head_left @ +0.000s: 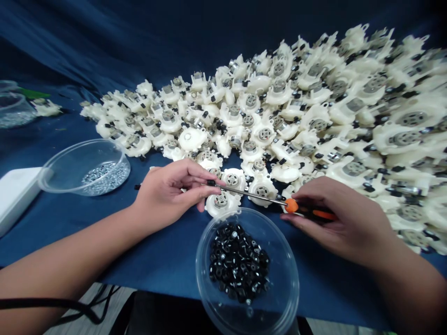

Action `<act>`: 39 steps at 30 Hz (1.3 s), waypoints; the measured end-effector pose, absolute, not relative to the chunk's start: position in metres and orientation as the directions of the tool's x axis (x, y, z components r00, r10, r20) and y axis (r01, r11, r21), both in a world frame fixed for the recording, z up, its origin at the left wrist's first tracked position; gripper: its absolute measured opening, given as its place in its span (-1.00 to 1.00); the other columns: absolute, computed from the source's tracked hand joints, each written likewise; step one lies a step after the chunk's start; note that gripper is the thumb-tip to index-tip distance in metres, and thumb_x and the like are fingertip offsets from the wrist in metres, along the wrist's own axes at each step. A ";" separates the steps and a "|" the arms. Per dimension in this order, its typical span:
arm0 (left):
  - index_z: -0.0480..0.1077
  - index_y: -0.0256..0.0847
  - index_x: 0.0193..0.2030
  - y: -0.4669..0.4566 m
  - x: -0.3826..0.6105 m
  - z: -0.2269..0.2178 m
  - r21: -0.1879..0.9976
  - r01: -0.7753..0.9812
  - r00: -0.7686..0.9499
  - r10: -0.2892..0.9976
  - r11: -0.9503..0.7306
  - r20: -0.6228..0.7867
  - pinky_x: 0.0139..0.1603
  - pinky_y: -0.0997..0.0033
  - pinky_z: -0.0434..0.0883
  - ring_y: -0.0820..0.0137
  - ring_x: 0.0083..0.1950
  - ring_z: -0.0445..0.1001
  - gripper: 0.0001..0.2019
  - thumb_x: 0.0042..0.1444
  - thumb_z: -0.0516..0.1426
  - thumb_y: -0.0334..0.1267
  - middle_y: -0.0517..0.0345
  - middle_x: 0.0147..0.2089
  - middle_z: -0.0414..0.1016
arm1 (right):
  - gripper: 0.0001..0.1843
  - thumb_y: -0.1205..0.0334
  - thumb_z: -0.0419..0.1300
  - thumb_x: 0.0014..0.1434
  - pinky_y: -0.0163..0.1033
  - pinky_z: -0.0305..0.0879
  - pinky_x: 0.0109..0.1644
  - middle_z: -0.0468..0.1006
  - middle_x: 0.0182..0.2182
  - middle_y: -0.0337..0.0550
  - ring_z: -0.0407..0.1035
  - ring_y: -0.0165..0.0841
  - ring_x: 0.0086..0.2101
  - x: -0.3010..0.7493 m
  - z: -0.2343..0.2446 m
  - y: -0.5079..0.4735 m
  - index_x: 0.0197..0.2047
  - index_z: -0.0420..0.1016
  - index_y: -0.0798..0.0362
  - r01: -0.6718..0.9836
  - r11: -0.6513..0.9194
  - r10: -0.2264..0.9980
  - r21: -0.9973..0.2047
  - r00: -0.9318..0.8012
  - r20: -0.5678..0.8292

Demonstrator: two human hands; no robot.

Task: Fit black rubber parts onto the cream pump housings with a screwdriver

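Blue cloth (167, 260) covers our table, and a wide heap of white plastic housings (279, 102) fills its far side and runs down the right, most with a grey metal disc at the centre. On the left we see a white box (16, 197) at the cloth's edge, a clear bowl of small metal parts (84, 167) beside it, and a second clear container (14, 111) farther off. Nearest us sits a clear bowl (244, 270) holding a pile of small black parts (237, 263).

Our hands meet just beyond that bowl, above a few loose housings. Our right hand (345, 218) is closed around the orange-and-black handle of a screwdriver (251, 194), whose thin metal shaft points left. Our left hand (167, 190) is partly closed, its thumb and fingers pinching a small black piece (211, 183) at the shaft's tip. One housing (221, 203) lies just beneath those fingers, and we cannot tell whether they touch it.
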State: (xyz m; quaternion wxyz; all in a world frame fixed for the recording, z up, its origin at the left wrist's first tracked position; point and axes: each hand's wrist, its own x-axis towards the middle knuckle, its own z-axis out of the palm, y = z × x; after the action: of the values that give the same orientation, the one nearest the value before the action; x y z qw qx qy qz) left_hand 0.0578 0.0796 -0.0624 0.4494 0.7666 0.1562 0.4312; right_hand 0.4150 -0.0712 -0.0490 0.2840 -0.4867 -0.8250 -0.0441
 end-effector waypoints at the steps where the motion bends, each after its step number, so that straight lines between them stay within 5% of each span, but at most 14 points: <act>1: 0.73 -0.04 0.02 0.080 0.058 -0.062 0.824 -0.154 0.578 0.627 -0.545 0.522 -0.36 0.49 0.81 0.44 -0.45 0.80 -0.81 0.48 0.56 -0.40 0.13 0.04 0.97 | -0.78 0.26 0.46 0.60 -0.12 0.72 -0.19 0.77 -0.13 -0.12 0.72 -0.18 -0.25 0.415 -0.050 -0.071 0.18 0.58 -0.18 0.829 0.520 0.779 -0.207 -0.360 0.514; 5: 0.73 -0.07 -0.01 0.078 0.058 -0.061 0.841 -0.140 0.584 0.643 -0.522 0.496 -0.33 0.48 0.83 0.43 -0.42 0.81 -0.84 0.47 0.56 -0.38 0.10 0.03 0.97 | -0.76 0.36 0.40 0.60 -0.14 0.72 -0.15 0.80 -0.10 -0.13 0.75 -0.19 -0.21 0.415 -0.050 -0.071 0.19 0.61 -0.18 0.812 0.548 0.756 -0.202 -0.377 0.535; 13: 0.75 -0.03 0.01 0.080 0.057 -0.061 0.848 -0.146 0.620 0.620 -0.509 0.480 -0.23 0.56 0.85 0.45 -0.36 0.86 -0.76 0.46 0.52 -0.51 0.21 0.04 0.97 | -0.87 0.22 0.26 0.75 -0.20 0.62 -0.20 0.83 -0.07 -0.14 0.75 -0.24 -0.22 0.415 -0.045 -0.071 0.18 0.67 -0.14 0.792 0.571 0.773 -0.216 -0.431 0.465; 17: 0.74 -0.04 0.02 0.079 0.057 -0.061 0.850 -0.147 0.601 0.637 -0.507 0.483 -0.25 0.59 0.83 0.47 -0.36 0.86 -0.75 0.46 0.51 -0.53 0.23 0.05 0.97 | -0.90 0.14 0.39 0.69 -0.18 0.61 -0.19 0.80 -0.09 -0.10 0.71 -0.22 -0.22 0.412 -0.048 -0.072 0.18 0.62 -0.12 0.804 0.548 0.778 -0.230 -0.390 0.492; 22: 0.76 0.01 0.06 0.078 0.056 -0.060 0.837 -0.146 0.594 0.630 -0.527 0.500 -0.31 0.54 0.82 0.45 -0.38 0.85 -0.74 0.47 0.52 -0.51 0.25 0.04 0.96 | -0.78 0.37 0.39 0.60 -0.20 0.63 -0.16 0.78 -0.11 -0.14 0.72 -0.24 -0.22 0.412 -0.048 -0.073 0.17 0.60 -0.12 0.802 0.556 0.756 -0.217 -0.380 0.532; 31: 0.74 -0.02 0.03 0.080 0.055 -0.061 0.802 -0.118 0.587 0.611 -0.585 0.532 -0.31 0.53 0.82 0.46 -0.40 0.84 -0.77 0.47 0.54 -0.48 0.25 0.05 0.97 | -0.84 0.18 0.21 0.79 -0.20 0.64 -0.16 0.83 -0.08 -0.10 0.77 -0.24 -0.20 0.415 -0.048 -0.070 0.24 0.63 -0.08 0.796 0.589 0.746 -0.140 -0.469 0.473; 36: 0.73 0.01 0.05 0.080 0.055 -0.063 0.805 -0.130 0.587 0.610 -0.578 0.533 -0.29 0.55 0.83 0.47 -0.41 0.83 -0.76 0.48 0.53 -0.47 0.26 0.06 0.97 | -0.79 0.17 0.45 0.63 -0.09 0.71 -0.12 0.81 -0.06 -0.07 0.76 -0.14 -0.17 0.413 -0.051 -0.073 0.24 0.62 -0.14 0.828 0.525 0.766 -0.197 -0.358 0.534; 39: 0.75 0.02 0.06 0.079 0.056 -0.062 0.803 -0.127 0.587 0.609 -0.582 0.534 -0.30 0.52 0.83 0.46 -0.42 0.82 -0.75 0.47 0.53 -0.47 0.24 0.05 0.97 | -0.82 0.26 0.42 0.62 -0.09 0.71 -0.17 0.80 -0.10 -0.10 0.74 -0.16 -0.20 0.414 -0.051 -0.075 0.19 0.63 -0.17 0.830 0.524 0.753 -0.192 -0.346 0.559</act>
State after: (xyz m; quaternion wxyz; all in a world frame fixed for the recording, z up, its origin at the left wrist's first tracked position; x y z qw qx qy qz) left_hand 0.0558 0.0791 -0.0618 0.4304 0.7799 0.1545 0.4274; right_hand 0.4136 -0.0750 -0.0515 0.3043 -0.4839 -0.8181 -0.0629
